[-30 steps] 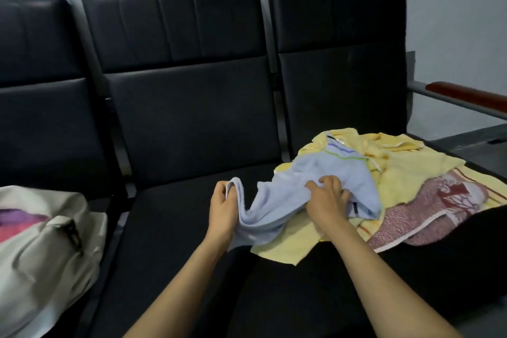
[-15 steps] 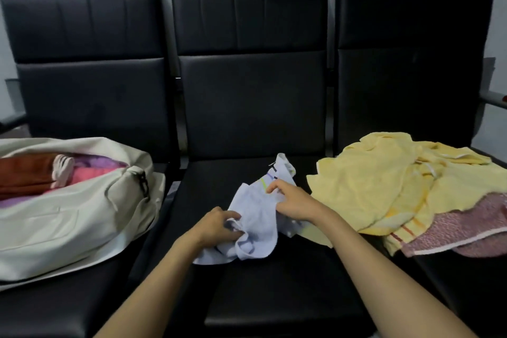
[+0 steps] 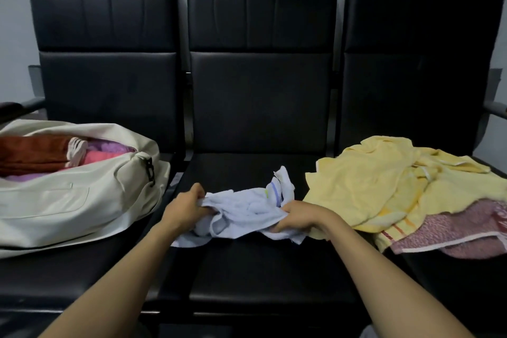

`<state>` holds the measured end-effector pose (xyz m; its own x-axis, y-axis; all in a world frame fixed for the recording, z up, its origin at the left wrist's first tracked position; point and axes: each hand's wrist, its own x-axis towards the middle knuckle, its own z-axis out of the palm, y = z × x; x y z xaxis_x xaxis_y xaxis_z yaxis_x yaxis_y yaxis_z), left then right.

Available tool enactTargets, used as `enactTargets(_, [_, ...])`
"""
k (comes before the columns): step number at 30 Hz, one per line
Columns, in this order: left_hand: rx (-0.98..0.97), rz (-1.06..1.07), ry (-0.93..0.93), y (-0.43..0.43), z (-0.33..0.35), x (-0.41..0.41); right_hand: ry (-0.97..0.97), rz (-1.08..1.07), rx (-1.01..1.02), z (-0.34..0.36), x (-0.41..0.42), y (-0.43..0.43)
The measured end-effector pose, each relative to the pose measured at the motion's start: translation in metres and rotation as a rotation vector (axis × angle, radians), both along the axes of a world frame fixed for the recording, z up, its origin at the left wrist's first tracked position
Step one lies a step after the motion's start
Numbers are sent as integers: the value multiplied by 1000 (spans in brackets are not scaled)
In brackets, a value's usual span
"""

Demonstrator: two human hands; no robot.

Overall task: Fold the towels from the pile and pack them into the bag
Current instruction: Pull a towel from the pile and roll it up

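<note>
On the middle seat of the bench, a crumpled pale blue towel is bunched between the person's hands: the left grip clutches its left end, the right grip its right end (fingers curled into the cloth). The cream bag sits open on the bench's left end, folded towels inside; the yellow and pink pile covers the right end.

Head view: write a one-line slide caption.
Left hand and right hand grip a crumpled pale-blue towel on the middle seat, bag left, towel pile right.
</note>
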<state>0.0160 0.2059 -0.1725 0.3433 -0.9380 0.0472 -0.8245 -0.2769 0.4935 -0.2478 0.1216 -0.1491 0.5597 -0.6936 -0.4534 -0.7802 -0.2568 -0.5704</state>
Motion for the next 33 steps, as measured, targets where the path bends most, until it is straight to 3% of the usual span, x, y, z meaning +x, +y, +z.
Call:
enactTargets(6, [-120, -99, 92, -7, -20, 32, -469, -57, 214, 27, 11, -4])
enactTargets(9, [-29, -323, 240, -1, -16, 25, -634, -158, 270, 20, 22, -15])
enactTargets(12, [105, -394, 119, -3, -14, 22, -762, -233, 308, 17, 27, -25])
enactTargets(15, [84, -244, -32, -6, -4, 24, -545, -151, 369, 24, 22, -31])
enactTargets(18, [-91, -54, 20, -5, 8, 35, -149, 27, 343, 29, 15, -30])
enactTargets(21, [-237, 123, -58, 0, 27, 38, -38, -13, 176, 30, 27, -25])
enactTargets(24, [-477, 264, -74, -4, 38, 32, -335, -350, -468, 28, 51, -29])
enactTargets(26, [-585, 164, 107, -8, 40, 23, -590, -399, -656, 32, 58, -32])
enactTargets(28, [-366, -127, 293, -10, 34, 10, -573, -335, -589, 32, 56, -35])
enactTargets(31, [139, -423, 497, -4, 23, -15, -314, -312, -524, 25, 48, -37])
enactTargets(33, [120, -431, 418, -6, 21, -23, -267, -308, -521, 19, 45, -38])
